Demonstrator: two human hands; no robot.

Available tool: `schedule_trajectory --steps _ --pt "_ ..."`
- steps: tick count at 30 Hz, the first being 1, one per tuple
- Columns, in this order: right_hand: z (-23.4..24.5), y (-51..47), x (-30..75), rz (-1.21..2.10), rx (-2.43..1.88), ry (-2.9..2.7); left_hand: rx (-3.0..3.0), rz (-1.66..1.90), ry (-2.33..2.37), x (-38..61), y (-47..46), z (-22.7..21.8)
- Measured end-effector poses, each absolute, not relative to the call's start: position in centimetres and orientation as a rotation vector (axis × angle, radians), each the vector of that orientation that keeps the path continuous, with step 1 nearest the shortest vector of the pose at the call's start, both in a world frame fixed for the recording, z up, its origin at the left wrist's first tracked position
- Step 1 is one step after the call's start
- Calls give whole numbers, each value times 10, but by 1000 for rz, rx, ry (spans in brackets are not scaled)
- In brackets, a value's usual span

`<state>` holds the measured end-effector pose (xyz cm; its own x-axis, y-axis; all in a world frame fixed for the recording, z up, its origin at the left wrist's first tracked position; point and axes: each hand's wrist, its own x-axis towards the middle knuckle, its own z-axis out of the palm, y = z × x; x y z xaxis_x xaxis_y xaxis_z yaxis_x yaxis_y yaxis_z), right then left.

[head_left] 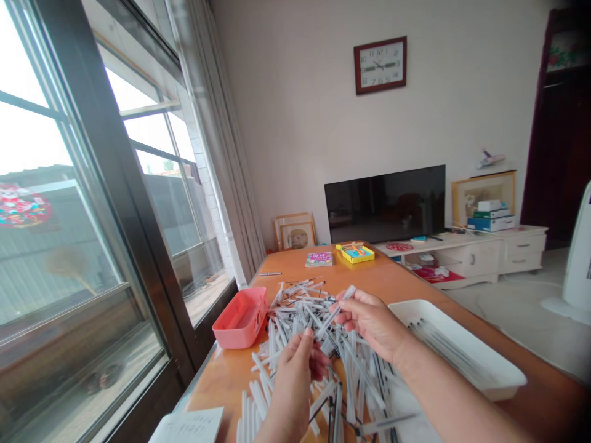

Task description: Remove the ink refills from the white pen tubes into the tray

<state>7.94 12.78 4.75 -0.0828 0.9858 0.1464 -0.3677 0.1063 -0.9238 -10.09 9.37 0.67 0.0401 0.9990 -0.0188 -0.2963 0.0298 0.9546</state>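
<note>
My right hand (pixel 369 317) pinches a clear plastic pen barrel (pixel 336 312), which slants down toward my left hand. My left hand (pixel 300 363) is closed close to the barrel's lower end, thumb against the fingers. Whether it grips that end or a thin piece is hidden. Under and around both hands spreads a loose pile of translucent pen barrels (pixel 353 363), mixed with thin black rods (pixel 331 412) that look like refills. To the right, beside my right forearm, a white tray (pixel 501 384) holds several slim dark-tipped pens (pixel 438 344) lying side by side.
A pink plastic basket (pixel 237 337) stands left of the pile on the wooden table (pixel 286 264). A notepad (pixel 189 427) lies near the front left. Toward the far end are a pen (pixel 270 274), a booklet (pixel 318 259) and a yellow box (pixel 355 255). Windows line the left side.
</note>
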Motion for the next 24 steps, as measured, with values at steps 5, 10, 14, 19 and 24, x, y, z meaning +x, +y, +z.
schedule_trajectory --steps 5,10,14,19,24 --pt "54 126 83 1285 -821 -1094 1050 1280 999 -103 96 8" --pt "58 121 93 1213 -945 -1236 1080 1339 1080 -107 98 9" --pt "58 111 97 1198 -1082 -1453 1098 1381 1140 -109 100 9" --pt "55 97 118 1028 -1257 -1593 1141 1350 1137 -107 95 14" --pt "48 85 185 639 -1532 -1432 1145 1358 1130 -112 95 17"
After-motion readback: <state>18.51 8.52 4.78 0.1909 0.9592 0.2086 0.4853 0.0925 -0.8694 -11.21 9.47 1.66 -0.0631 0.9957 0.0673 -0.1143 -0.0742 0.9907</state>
